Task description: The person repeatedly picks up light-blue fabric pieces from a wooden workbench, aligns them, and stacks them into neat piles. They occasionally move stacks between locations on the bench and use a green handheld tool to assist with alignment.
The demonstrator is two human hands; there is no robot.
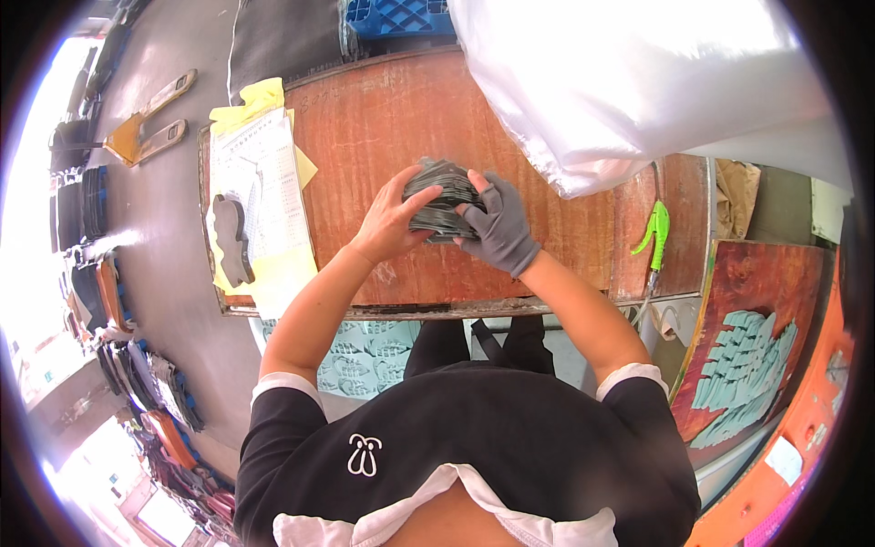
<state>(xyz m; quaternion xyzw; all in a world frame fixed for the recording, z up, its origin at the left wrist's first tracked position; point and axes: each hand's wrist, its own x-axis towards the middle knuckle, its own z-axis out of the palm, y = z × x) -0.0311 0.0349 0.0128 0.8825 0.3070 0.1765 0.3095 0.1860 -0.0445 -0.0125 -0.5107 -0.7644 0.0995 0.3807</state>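
A stack of thin dark grey-green cut pieces [444, 196] stands on the reddish-brown wooden table [383, 109], in front of my body. My bare left hand [398, 217] grips the stack's left side, thumb and fingers curved round it. On the other side my right hand [497, 223], in a grey glove with bare fingertips, presses against the pile. Layered edges show between the two hands. The pieces' exact kind is not clear.
Printed sheets [258, 182] on yellow paper lie at the table's left, under a dark grey curved piece [231, 239]. A green air blow gun [653, 235] lies at right. A large translucent plastic bag [629, 82] hangs over the far right. Pale green pieces [743, 374] sit on a board at lower right.
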